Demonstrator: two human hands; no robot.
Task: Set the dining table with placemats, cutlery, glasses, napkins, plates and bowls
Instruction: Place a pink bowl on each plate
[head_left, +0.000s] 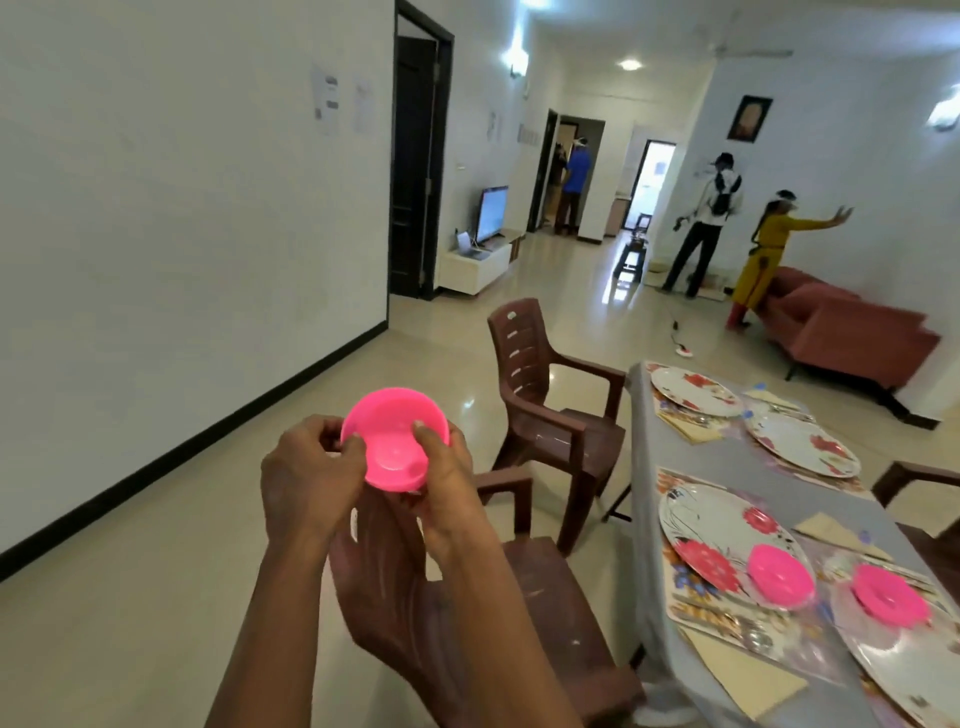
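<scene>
Bowl of pink plastic (395, 441) is held in the air, tilted with its opening toward the camera, above a brown chair (550, 623) and well left of the table (727, 462). The left hand (311, 478) grips its left rim and the right hand (447, 488) its right rim, thumbs hooked inside. On the table, a second pink bowl (779, 574) sits on a flowered plate (717, 530); a third (891, 600) rests just beside it on another plate. A folded napkin (743, 675) lies nearby.
</scene>
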